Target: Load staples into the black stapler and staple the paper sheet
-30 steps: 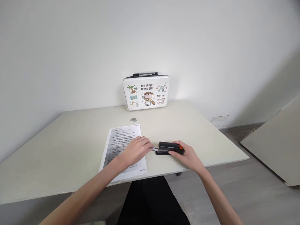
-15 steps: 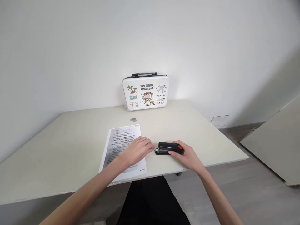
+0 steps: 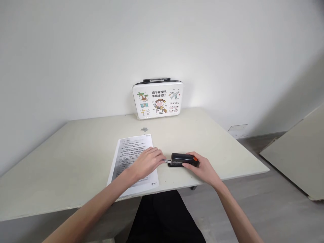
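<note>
A black stapler [image 3: 182, 158] with an orange part at its rear lies on the table, its front pointing left. My right hand [image 3: 201, 167] is closed around its rear end, with the thumb along the near side. My left hand [image 3: 150, 162] is closed in a pinch at the stapler's front, on a thin metal slide [image 3: 168, 161] that sticks out of it; the fingertips hide its end. Under my left hand and wrist lies a printed sheet of paper [image 3: 116, 162], partly covered by them.
Small grey metal strips [image 3: 144, 129], looking like staples, lie beyond the paper. A white cartoon-printed case [image 3: 158, 101] with a black handle stands at the back against the wall. The table's front edge [image 3: 177, 188] runs just before my lap. Another pale panel [image 3: 298, 155] stands at the right.
The metal slide appears to stick out slightly more at the stapler's front. Both hands and the stapler stay nearly where they were.
</note>
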A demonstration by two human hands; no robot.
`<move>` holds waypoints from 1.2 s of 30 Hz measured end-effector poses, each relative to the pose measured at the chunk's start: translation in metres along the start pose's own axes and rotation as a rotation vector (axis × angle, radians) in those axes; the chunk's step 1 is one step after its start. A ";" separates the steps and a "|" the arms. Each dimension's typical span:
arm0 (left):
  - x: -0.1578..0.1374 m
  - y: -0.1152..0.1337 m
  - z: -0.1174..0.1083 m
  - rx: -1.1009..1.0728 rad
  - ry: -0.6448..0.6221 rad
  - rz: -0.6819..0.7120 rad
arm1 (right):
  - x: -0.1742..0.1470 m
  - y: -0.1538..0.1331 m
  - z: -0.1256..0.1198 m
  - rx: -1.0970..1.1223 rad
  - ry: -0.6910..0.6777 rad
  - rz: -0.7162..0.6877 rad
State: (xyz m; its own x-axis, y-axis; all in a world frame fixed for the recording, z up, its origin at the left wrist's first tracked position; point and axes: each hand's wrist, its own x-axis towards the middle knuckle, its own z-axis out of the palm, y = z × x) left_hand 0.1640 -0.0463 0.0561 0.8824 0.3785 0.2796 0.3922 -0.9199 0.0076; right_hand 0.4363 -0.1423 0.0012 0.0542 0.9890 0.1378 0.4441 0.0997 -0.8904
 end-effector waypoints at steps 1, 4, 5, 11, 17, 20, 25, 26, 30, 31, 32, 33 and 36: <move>0.001 0.000 0.000 -0.002 -0.003 0.000 | 0.000 0.001 0.000 0.004 0.001 -0.001; 0.001 0.001 -0.001 -0.003 -0.006 0.000 | 0.000 0.002 0.001 0.004 -0.001 0.001; 0.001 0.001 -0.001 -0.004 -0.005 0.000 | 0.000 0.002 0.001 0.003 -0.002 0.004; 0.000 0.002 0.000 -0.010 0.000 0.006 | 0.000 0.001 0.000 -0.017 -0.010 0.007; 0.001 0.002 -0.001 -0.006 0.004 -0.005 | 0.001 0.003 0.000 -0.018 0.004 -0.002; 0.002 0.000 -0.001 0.016 -0.005 0.003 | 0.001 0.003 0.000 -0.018 0.006 -0.013; 0.002 0.000 -0.001 0.039 -0.006 0.006 | 0.001 0.003 0.000 -0.009 0.009 -0.016; 0.002 0.000 -0.001 0.040 -0.010 0.006 | 0.001 0.003 0.000 -0.006 0.010 -0.016; 0.004 0.002 -0.002 0.034 -0.034 0.002 | 0.000 0.003 0.000 -0.004 0.001 -0.009; 0.004 0.002 -0.002 0.028 -0.039 0.001 | 0.000 0.002 0.000 -0.005 0.000 -0.007; 0.005 0.002 -0.002 0.020 -0.041 -0.001 | 0.000 0.002 0.000 -0.007 0.000 -0.005; 0.005 0.003 -0.002 0.009 -0.042 -0.002 | 0.000 0.002 0.000 -0.009 0.000 -0.004; 0.007 0.005 -0.001 -0.022 -0.043 -0.014 | 0.001 0.003 0.000 -0.010 -0.001 -0.005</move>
State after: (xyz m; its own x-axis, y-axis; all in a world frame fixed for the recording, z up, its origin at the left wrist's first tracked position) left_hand 0.1721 -0.0484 0.0589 0.8872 0.3951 0.2382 0.3994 -0.9162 0.0321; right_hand 0.4373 -0.1415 -0.0012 0.0514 0.9886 0.1418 0.4529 0.1035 -0.8855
